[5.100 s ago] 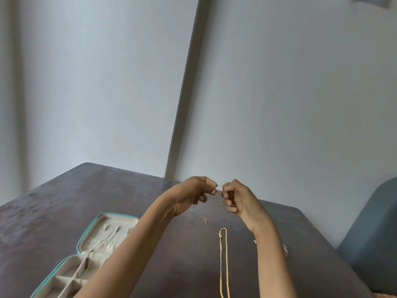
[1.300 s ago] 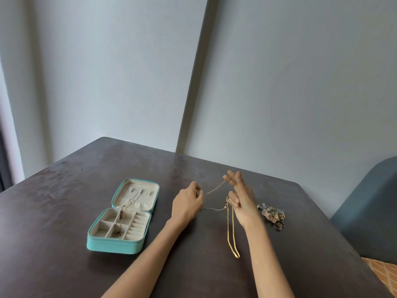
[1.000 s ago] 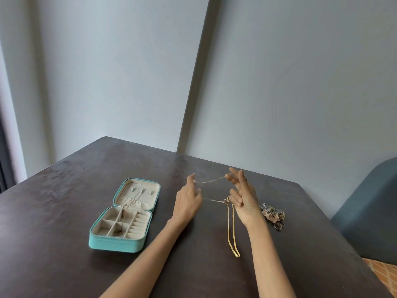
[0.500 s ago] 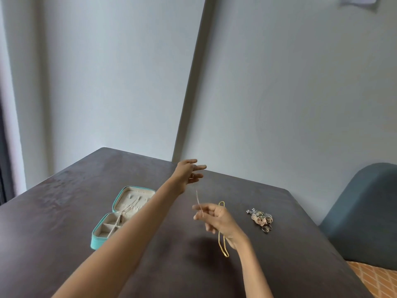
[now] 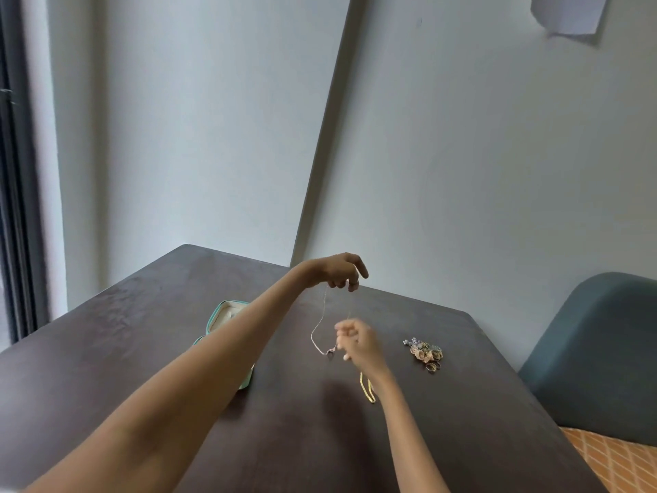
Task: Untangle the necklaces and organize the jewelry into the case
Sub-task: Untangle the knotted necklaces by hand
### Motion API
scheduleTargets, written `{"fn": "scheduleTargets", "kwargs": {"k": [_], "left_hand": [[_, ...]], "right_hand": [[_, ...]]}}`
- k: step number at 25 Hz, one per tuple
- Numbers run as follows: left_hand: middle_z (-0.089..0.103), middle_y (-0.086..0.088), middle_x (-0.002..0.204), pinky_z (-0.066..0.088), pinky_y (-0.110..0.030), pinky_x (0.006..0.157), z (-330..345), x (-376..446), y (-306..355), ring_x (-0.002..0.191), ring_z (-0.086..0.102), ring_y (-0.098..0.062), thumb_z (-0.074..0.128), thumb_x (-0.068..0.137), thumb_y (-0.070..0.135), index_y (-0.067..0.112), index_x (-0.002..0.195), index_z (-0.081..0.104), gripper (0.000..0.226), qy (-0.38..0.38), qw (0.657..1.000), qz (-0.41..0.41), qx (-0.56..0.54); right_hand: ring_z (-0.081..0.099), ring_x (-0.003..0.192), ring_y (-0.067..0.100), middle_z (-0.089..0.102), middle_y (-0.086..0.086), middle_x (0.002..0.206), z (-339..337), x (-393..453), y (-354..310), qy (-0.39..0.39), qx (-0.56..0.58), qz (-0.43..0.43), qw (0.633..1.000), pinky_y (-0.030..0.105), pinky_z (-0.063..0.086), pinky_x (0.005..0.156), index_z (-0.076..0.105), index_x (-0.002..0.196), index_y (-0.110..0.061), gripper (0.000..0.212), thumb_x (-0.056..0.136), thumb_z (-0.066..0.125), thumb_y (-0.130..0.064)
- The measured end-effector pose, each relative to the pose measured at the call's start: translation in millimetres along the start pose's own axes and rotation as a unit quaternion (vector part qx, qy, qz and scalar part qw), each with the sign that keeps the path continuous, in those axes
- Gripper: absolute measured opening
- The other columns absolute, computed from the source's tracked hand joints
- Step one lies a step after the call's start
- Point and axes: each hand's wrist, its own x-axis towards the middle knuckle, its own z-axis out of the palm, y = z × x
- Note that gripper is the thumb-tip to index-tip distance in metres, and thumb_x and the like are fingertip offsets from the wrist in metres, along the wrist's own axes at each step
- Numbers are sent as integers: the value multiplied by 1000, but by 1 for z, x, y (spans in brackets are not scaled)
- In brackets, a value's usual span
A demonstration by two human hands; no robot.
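My left hand (image 5: 341,271) is raised over the table's far side and pinches the top of a thin pale chain necklace (image 5: 319,323). The chain hangs down in a loop with a small pendant at its low point. My right hand (image 5: 355,341), blurred, is lower and holds the chain's other end with curled fingers. A thicker gold necklace (image 5: 368,391) lies on the dark table (image 5: 284,421), partly hidden by my right wrist. The open teal jewelry case (image 5: 227,313) is mostly hidden behind my left forearm.
A small heap of earrings and rings (image 5: 425,352) lies to the right of my right hand. A blue-grey chair (image 5: 597,354) stands past the table's right edge. Grey walls meet in a corner behind the table.
My left hand has lifted up and away with the thin chain, which now hangs free of the gold necklace. My right hand has dropped lower. The gold necklace stays on the table.
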Motion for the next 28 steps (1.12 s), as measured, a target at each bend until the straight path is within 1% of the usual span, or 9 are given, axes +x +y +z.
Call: {"fn": "scheduleTargets", "kwargs": {"k": [3, 5, 8, 12, 15, 17, 21, 25, 28], "left_hand": [[51, -4, 67, 23, -22, 51, 1, -4, 6, 54, 32, -13, 38, 85, -5, 11, 104, 51, 28, -35, 997, -5, 69], [49, -4, 66, 24, -22, 51, 4, -4, 6, 54, 32, -13, 38, 85, -5, 9, 104, 49, 26, -33, 996, -4, 85], [48, -5, 68, 26, -23, 52, 2, -3, 0, 56, 34, -13, 37, 85, -3, 10, 103, 47, 24, 16, 999, 8, 50], [52, -4, 71, 29, -23, 52, -6, -4, -7, 56, 39, -14, 41, 86, -2, 13, 106, 50, 27, 32, 999, 29, 30], [63, 1, 72, 37, -19, 50, -10, -9, -13, 49, 49, -8, 52, 90, 2, 13, 108, 57, 22, 35, 994, 78, 73], [66, 3, 69, 40, -18, 49, -14, -12, -17, 42, 50, 0, 61, 88, 8, 6, 103, 67, 17, 58, 987, 102, 107], [65, 4, 63, 40, -17, 46, -15, -24, -15, 41, 48, -3, 69, 84, 19, 1, 90, 73, 19, 95, 981, 115, 124], [55, 1, 59, 33, -18, 43, -6, -44, -6, 47, 39, -10, 67, 86, 32, 3, 83, 66, 29, 86, 989, 106, 64], [43, 1, 56, 24, -19, 42, -3, -59, -2, 47, 29, -11, 66, 85, 37, -2, 89, 62, 39, 36, 995, 94, -11]], "right_hand": [[53, 56, 10, 58, -3, 94, -13, 5, -31, 114, 126, -8, 985, 23, 46, 60, 49, 104, -16, 20, 88, 53, -5], [59, 69, 12, 56, -3, 106, -22, 11, -53, 87, 188, -16, 978, 24, 50, 65, 45, 115, -14, 33, 86, 57, -3], [62, 70, 13, 65, 5, 89, -29, 16, -67, 44, 188, -10, 981, 20, 54, 66, 49, 119, -11, 35, 86, 61, -4], [57, 56, 10, 65, 5, 69, -31, 15, -61, 66, 179, -10, 982, 19, 54, 60, 67, 104, 2, 22, 87, 65, -12], [54, 59, 9, 65, 2, 68, -33, 8, -57, 103, 149, -15, 983, 20, 46, 58, 71, 83, -14, 15, 88, 64, -26], [58, 70, 8, 68, -1, 74, -37, 4, -58, 113, 122, -36, 985, 21, 44, 67, 70, 79, -20, 15, 87, 64, -30], [61, 79, 7, 70, -1, 82, -46, -11, -69, 50, 141, -47, 988, 19, 46, 72, 68, 79, -16, 17, 91, 58, -22], [61, 60, 15, 66, 7, 74, -50, -31, -81, -56, 191, -24, 980, 23, 52, 55, 60, 85, -8, 17, 94, 53, -20], [57, 47, 16, 62, 8, 67, -54, -44, -84, -82, 218, -24, 972, 22, 47, 43, 56, 85, -8, 16, 95, 52, -20]]}}
